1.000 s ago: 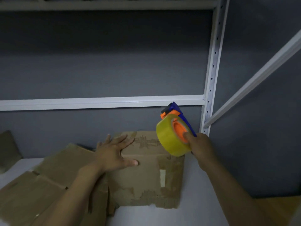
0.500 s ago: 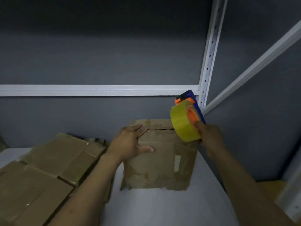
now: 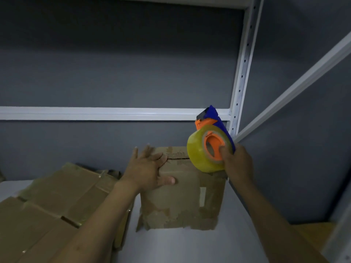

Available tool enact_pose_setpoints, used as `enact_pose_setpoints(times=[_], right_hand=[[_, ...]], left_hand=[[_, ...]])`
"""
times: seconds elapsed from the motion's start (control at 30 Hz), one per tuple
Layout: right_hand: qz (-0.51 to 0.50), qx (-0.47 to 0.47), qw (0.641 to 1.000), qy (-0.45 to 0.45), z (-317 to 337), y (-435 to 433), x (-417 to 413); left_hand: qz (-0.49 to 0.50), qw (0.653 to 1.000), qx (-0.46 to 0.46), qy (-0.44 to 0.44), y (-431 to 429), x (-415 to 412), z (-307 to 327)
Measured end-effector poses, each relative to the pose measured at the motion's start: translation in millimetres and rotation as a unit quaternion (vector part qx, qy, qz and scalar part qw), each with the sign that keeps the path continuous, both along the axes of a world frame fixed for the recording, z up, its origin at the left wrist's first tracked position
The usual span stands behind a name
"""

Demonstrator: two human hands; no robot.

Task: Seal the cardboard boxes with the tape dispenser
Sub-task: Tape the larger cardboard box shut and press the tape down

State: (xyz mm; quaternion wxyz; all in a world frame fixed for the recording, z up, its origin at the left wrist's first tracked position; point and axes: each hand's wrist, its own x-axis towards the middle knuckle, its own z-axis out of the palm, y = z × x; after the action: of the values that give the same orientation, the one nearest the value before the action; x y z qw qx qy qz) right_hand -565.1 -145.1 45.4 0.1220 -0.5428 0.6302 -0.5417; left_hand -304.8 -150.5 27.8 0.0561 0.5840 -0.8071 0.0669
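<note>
Left hand (image 3: 150, 171): fingers (image 3: 145, 154) straight and spread on the box (image 3: 182, 202) top by its open seam; thumb on the front face.
Right hand (image 3: 237, 164): fingers curled round the dispenser (image 3: 210, 143), at the box's top right corner; contact unclear.
Box: upright on the shelf (image 3: 190, 247).
Left: flattened cartons (image 3: 57, 196), just beside.
Behind the dispenser: rack post (image 3: 243, 73).

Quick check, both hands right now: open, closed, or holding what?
Left hand: open, fingers spread, pressing on the upright cardboard box.
Right hand: closed around the tape dispenser.
</note>
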Motion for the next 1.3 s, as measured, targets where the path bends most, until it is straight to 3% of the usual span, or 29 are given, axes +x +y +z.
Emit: enact_pose_setpoints(times=[0.17,0.4,0.47,0.53,0.6,0.7,0.73,0.77,0.83,0.97,1.13,1.2,1.3], right_hand=[[-0.003,-0.151,0.987,0.061,18.7,7.0,13.9],[0.068,-0.124,0.982,0.127,13.8,-12.7,17.3],[0.082,-0.112,0.984,0.113,6.4,-15.4,15.2],[0.081,-0.119,0.987,0.075,3.5,-16.9,10.6],[0.079,-0.125,0.988,0.053,1.6,-17.7,5.3],[0.082,-0.129,0.988,0.031,-1.6,-16.4,-0.5],[0.085,-0.131,0.987,0.030,-1.7,-15.6,-1.2],[0.091,-0.136,0.986,0.032,-0.8,-14.1,-1.1],[0.108,-0.145,0.983,0.041,1.7,-12.6,0.2],[0.142,-0.152,0.977,0.044,10.6,-15.1,-0.1],[0.246,-0.090,0.960,0.097,34.5,-20.0,-3.4],[0.267,-0.070,0.952,0.131,42.7,-21.2,-5.2],[0.254,-0.082,0.941,0.206,50.2,-23.8,-8.4]], left_hand=[[-0.030,0.997,0.070,0.013,3.1,-2.4,14.4],[-0.043,0.999,0.000,-0.033,3.6,3.5,11.4],[-0.050,0.999,0.004,0.010,3.5,3.7,10.3],[-0.058,0.983,-0.013,0.174,8.2,-3.8,13.5],[-0.042,0.906,-0.029,0.419,14.2,-18.9,25.8],[0.004,0.695,0.096,0.712,16.3,-43.8,58.5],[0.006,0.633,0.149,0.759,15.6,-49.9,68.4],[0.004,0.596,0.181,0.783,13.1,-54.2,76.2],[-0.001,0.573,0.197,0.795,8.5,-60.7,86.9],[0.019,0.559,0.162,0.813,4.8,-64.5,97.5],[-0.023,0.593,0.165,0.788,5.9,-59.8,97.5],[-0.021,0.635,0.143,0.759,9.4,-55.7,105.0],[0.018,0.737,0.069,0.672,11.7,-47.4,116.7]])
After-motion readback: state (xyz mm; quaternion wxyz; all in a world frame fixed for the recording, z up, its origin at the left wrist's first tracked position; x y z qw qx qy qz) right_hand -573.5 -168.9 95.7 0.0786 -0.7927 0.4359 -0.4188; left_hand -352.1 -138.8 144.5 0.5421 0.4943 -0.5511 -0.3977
